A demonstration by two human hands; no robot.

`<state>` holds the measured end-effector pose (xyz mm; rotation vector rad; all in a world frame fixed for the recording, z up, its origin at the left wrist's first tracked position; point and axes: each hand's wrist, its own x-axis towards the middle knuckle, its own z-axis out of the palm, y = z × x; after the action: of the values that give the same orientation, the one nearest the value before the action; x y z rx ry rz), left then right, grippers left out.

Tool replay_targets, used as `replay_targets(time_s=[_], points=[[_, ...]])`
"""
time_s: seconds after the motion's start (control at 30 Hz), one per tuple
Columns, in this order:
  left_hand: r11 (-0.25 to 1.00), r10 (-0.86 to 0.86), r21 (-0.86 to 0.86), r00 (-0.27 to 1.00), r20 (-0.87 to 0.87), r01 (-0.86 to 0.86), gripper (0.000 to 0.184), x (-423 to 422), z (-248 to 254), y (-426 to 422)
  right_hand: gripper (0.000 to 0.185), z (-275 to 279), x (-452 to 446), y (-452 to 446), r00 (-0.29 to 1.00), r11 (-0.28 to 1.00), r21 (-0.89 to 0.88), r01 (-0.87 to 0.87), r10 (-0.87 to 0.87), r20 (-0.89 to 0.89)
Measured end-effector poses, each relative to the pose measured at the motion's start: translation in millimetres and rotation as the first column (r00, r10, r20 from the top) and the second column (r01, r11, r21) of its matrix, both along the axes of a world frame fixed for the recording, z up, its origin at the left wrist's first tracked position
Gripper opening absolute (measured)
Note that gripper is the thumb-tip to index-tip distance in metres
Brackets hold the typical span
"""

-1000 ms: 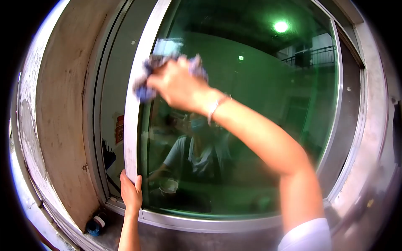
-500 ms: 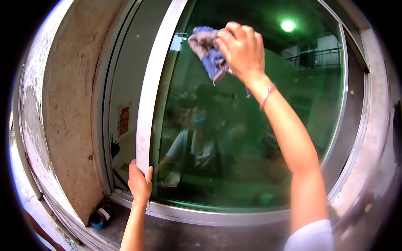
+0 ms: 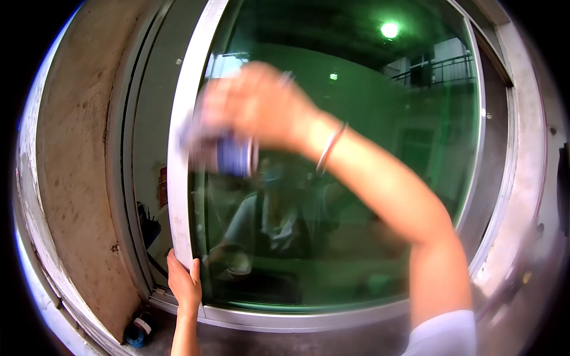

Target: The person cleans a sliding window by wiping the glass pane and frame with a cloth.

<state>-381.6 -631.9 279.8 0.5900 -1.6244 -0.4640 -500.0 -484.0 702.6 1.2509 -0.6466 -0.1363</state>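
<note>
My right hand point(image 3: 255, 107), blurred by motion, is closed on a blue and grey cloth point(image 3: 228, 155). The cloth lies over the left edge of the green-tinted window pane point(image 3: 356, 196) and reaches across the metal frame point(image 3: 181, 148). Lower down, my left hand point(image 3: 184, 282) grips the upright of that sliding frame, its thumb on the glass side and the fingers mostly hidden behind it. A person's reflection shows in the glass.
On the left a stained wall reveal point(image 3: 83, 154) borders the opening. A blue roll of tape point(image 3: 135, 336) sits at the sill's left corner. The bottom rail point(image 3: 285, 320) runs along the dark sill. Past the frame's left side, dark items stand indoors.
My right hand has swept left and down with the cloth, from the upper glass to the frame's edge. My left hand keeps its hold on the frame. The view has shifted slightly.
</note>
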Motion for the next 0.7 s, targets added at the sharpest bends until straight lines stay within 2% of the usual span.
replay_targets(time_s=[0.03,0.07,0.1,0.13,0.17,0.2,0.23,0.27,0.3,0.33,0.37,0.4,0.43,0.47,0.53,0.57,0.6,0.63,0.67,0.7], points=[[0.999,0.010,-0.034,1.000,-0.006,-0.010,0.060,-2.1,-5.1,-4.9,0.034,51.3,-14.9,12.1,1.000,0.994,-0.113,0.011,-0.010,0.008],[1.000,0.019,-0.011,1.000,0.018,-0.019,0.061,-0.3,-3.0,-3.5,0.037,77.9,-26.6,38.9,0.943,0.976,-0.202,-0.084,0.143,0.301],[0.999,0.031,-0.011,0.999,0.024,-0.030,0.062,0.0,-2.4,-2.3,0.034,101.8,-43.8,63.6,0.933,0.923,-0.381,-0.051,0.180,0.311],[0.999,0.039,-0.014,0.999,0.034,-0.038,0.063,0.2,-2.4,-2.6,0.042,137.6,-85.5,95.7,0.955,0.852,-0.523,0.019,0.140,0.261],[0.999,0.043,-0.017,0.998,0.047,-0.042,0.063,0.0,-2.5,-3.3,0.035,144.5,-74.1,133.3,0.870,0.814,-0.525,0.248,0.052,0.490],[0.999,0.046,-0.020,0.998,0.050,-0.045,0.063,0.5,-4.4,-3.9,0.040,160.1,-124.6,177.4,0.826,0.692,-0.656,0.301,0.155,0.542],[0.999,0.045,-0.031,0.998,0.050,-0.043,0.063,-0.3,-5.7,-5.6,0.043,161.4,-160.5,231.6,0.808,0.612,-0.671,0.418,0.086,0.582],[0.998,0.042,-0.038,0.998,0.050,-0.040,0.063,-1.4,-6.1,-6.6,0.046,132.1,-160.4,268.4,0.652,0.456,-0.659,0.599,0.201,0.731],[0.999,0.025,-0.027,0.998,0.053,-0.023,0.064,-1.0,-3.5,-5.4,0.042,114.1,-193.3,315.7,0.645,0.324,-0.663,0.674,0.178,0.743],[0.999,0.022,-0.029,0.998,0.054,-0.020,0.064,-1.1,-3.0,-5.2,0.047,90.4,-203.8,349.8,0.470,0.227,-0.534,0.815,0.282,0.836],[1.000,0.013,-0.022,0.999,0.042,-0.012,0.064,-1.3,-3.5,-4.6,0.054,75.7,-235.6,383.3,0.455,0.030,-0.530,0.847,0.473,0.755],[1.000,0.006,-0.013,1.000,0.026,-0.005,0.065,-2.7,-4.1,-4.2,0.061,53.8,-226.9,381.4,0.496,-0.099,-0.569,0.816,0.626,0.602],[1.000,0.004,-0.008,1.000,0.028,-0.003,0.065,-3.6,-4.8,-3.8,0.061,42.4,-241.6,373.8,0.628,-0.238,-0.655,0.717,0.628,0.460],[1.000,0.015,-0.008,0.999,0.029,-0.015,0.065,-3.9,-4.8,-3.5,0.061,46.4,-245.8,377.8,0.626,-0.234,-0.654,0.719,0.625,0.466],[1.000,0.030,-0.008,0.999,0.033,-0.030,0.064,-3.5,-4.2,-4.5,0.060,61.5,-235.7,377.3,0.479,0.093,-0.668,0.739,0.625,0.616],[1.000,0.031,0.002,0.999,0.025,-0.031,0.064,-4.1,-5.2,-4.6,0.054,68.0,-214.7,350.3,0.512,0.171,-0.694,0.699,0.557,0.654],[1.000,0.029,0.009,0.999,0.018,-0.029,0.063,-5.5,-5.2,-4.3,0.052,68.3,-171.6,314.4,0.510,0.341,-0.675,0.655,0.460,0.727],[0.999,0.016,0.032,1.000,0.014,-0.016,0.062,-4.9,-3.4,-3.1,0.054,90.5,-186.0,301.1,0.670,0.465,-0.677,0.571,0.212,0.711],[0.999,0.012,0.030,1.000,0.014,-0.012,0.062,-6.1,-3.3,-3.3,0.057,96.6,-162.3,257.3,0.778,0.569,-0.723,0.392,0.214,0.590],[0.999,0.012,0.041,1.000,0.019,-0.013,0.062,-6.0,-4.1,-4.0,0.060,109.9,-143.1,219.5,0.806,0.704,-0.645,0.297,0.178,0.564]])
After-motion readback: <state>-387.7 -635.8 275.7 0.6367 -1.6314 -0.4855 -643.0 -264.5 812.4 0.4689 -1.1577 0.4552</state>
